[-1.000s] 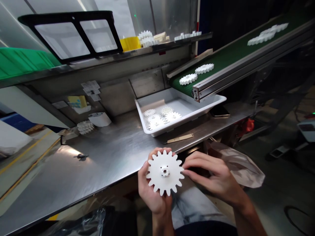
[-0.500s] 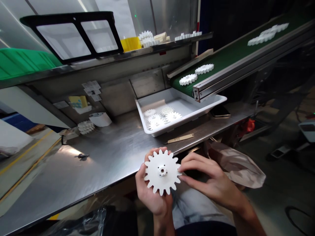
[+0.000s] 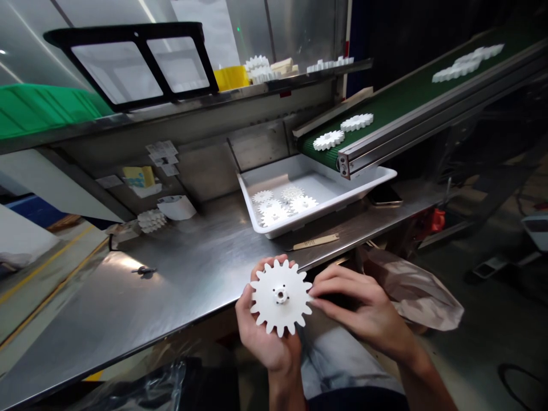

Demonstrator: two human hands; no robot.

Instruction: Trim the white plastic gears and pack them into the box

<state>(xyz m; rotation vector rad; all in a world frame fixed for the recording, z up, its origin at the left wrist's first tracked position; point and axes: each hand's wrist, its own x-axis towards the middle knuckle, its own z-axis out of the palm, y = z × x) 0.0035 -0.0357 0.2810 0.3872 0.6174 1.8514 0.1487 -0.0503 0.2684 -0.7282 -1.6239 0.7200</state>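
A white plastic gear with a raised hub at its centre faces me, just in front of the bench edge. My left hand supports it from behind and below, its thumb at the left rim and fingertips behind the upper edge. At the right rim, my right hand pinches a tooth between thumb and fingers. Beyond them on the bench lies a tool with a flat wooden handle. Several similar white gears rest in the left part of a white tray.
A green conveyor belt slopes down over the tray, carrying white gears. A phone lies right of the tray. On the steel bench sits a small dark metal part. A plastic bag hangs at the right.
The gear has turned slightly between my hands and shifted a little to the left. Both hands keep their hold on it. The view has moved slightly.
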